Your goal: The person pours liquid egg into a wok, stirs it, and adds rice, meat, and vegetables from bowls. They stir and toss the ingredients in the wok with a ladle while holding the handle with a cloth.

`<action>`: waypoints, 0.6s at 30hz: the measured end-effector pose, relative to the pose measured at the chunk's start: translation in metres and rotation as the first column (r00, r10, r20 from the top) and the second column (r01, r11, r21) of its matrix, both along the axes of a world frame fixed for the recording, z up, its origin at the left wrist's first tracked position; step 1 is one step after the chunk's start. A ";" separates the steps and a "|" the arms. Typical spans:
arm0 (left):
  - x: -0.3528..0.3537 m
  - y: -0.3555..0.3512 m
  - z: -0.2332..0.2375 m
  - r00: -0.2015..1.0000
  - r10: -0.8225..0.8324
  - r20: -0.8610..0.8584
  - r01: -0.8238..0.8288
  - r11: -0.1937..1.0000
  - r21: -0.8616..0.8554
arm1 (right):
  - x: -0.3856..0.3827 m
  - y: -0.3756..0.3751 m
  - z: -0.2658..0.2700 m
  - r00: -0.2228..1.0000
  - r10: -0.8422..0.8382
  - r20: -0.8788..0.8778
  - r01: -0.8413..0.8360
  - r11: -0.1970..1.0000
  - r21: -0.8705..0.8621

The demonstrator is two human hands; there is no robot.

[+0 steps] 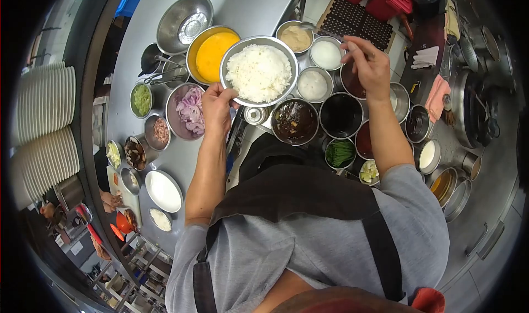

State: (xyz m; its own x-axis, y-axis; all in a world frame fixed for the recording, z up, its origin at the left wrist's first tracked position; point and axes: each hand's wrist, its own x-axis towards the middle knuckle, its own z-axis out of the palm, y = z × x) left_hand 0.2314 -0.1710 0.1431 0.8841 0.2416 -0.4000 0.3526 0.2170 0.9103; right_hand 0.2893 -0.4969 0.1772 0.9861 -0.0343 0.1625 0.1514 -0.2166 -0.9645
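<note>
My left hand (218,106) grips the near-left rim of a metal bowl of white rice (259,73), thumb over the edge. The bowl is tilted slightly toward me, above the containers. My right hand (368,65) is over the right side of a metal container of white granules (326,53), fingers bent and drawn together; what they pinch, if anything, is too small to make out. Beside it stands a container of tan paste (296,37), with a thin metal handle reaching toward my fingers. Nearer me is a second container of white granules (313,85).
Left of the rice stand yellow liquid egg (216,54), sliced red onion (187,112) and a metal colander (184,24). Dark sauce containers (341,115) and chopped greens (339,153) sit close to my apron. A wok (474,109) is at far right, stacked plates (47,115) at far left.
</note>
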 end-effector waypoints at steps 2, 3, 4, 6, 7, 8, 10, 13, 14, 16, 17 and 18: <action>-0.003 0.002 -0.005 1.000 0.011 0.017 -0.011 0.999 -0.032 | 0.016 -0.028 -0.051 0.998 -0.056 -0.010 0.056 0.998 -0.043; -0.004 0.004 -0.007 0.999 0.034 0.039 -0.031 0.997 -0.065 | 0.021 -0.040 -0.077 0.992 -0.103 -0.069 0.089 0.978 -0.187; -0.005 0.006 -0.008 0.999 0.021 0.034 -0.018 0.998 -0.067 | 0.024 -0.047 -0.095 0.980 -0.156 -0.122 0.109 0.938 -0.328; -0.007 0.010 -0.009 0.999 0.035 0.027 -0.033 0.998 -0.062 | 0.026 -0.047 -0.114 0.975 -0.167 -0.146 0.101 0.921 -0.377; -0.009 0.011 -0.010 0.999 0.037 0.029 -0.035 0.996 -0.076 | 0.026 -0.045 -0.120 0.972 -0.165 -0.169 0.081 0.904 -0.419; -0.010 0.011 -0.010 0.999 0.032 0.022 -0.030 0.997 -0.073 | 0.026 -0.043 -0.126 0.970 -0.170 -0.176 0.083 0.905 -0.417; -0.012 0.013 -0.009 0.998 0.054 0.038 -0.052 0.998 -0.034 | 0.028 -0.039 -0.135 0.964 -0.173 -0.203 0.090 0.926 -0.366; -0.014 0.013 -0.005 0.998 0.053 0.038 -0.052 0.999 -0.017 | 0.029 -0.039 -0.145 0.947 -0.169 -0.272 0.088 0.955 -0.285; -0.015 0.014 -0.003 0.997 0.063 0.037 -0.062 0.998 -0.016 | 0.029 -0.040 -0.148 0.940 -0.161 -0.302 0.089 0.967 -0.237; -0.016 0.015 0.000 0.997 0.064 0.034 -0.063 0.998 -0.008 | 0.032 -0.042 -0.151 0.922 -0.156 -0.354 0.098 0.980 -0.175; -0.016 0.014 0.001 0.998 0.063 0.032 -0.063 0.998 -0.006 | 0.032 -0.044 -0.150 0.903 -0.150 -0.403 0.112 0.987 -0.117; -0.017 0.015 0.001 0.997 0.063 0.032 -0.063 0.998 -0.005 | 0.031 -0.044 -0.150 0.903 -0.150 -0.403 0.112 0.987 -0.116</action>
State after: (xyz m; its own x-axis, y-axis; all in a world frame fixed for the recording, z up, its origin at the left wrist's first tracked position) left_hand 0.2149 -0.1563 0.1440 0.8793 0.2961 -0.3730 0.3089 0.2415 0.9199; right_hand 0.3207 -0.5407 0.0270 0.9539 -0.1717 -0.2462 -0.2881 -0.2937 -0.9115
